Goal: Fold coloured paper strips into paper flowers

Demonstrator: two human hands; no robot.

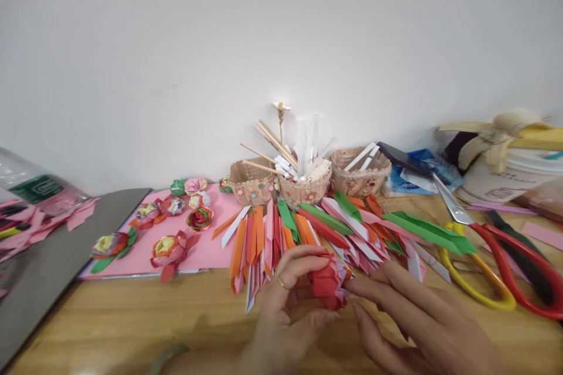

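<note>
My left hand (288, 310), with a ring on one finger, is closed around a folded paper flower (326, 282) of red and pink petals, with a bit of white and orange at its right side. The flower is raised a little above the front of the table. At its right edge is my right hand (413, 316), with the fingers spread and a fingertip against or very near the petals. The thumb of that hand stands apart. Just behind both hands lie many folded paper strips (259, 240) in orange, red, pink, white and green.
Finished paper flowers (169, 252) lie on a pink sheet (220, 252) at left. Small baskets (253, 181) with sticks stand by the wall. Scissors (461, 217) with red and yellow handles lie right, near a banana peel (497, 135). A plastic bottle (37, 184) is far left.
</note>
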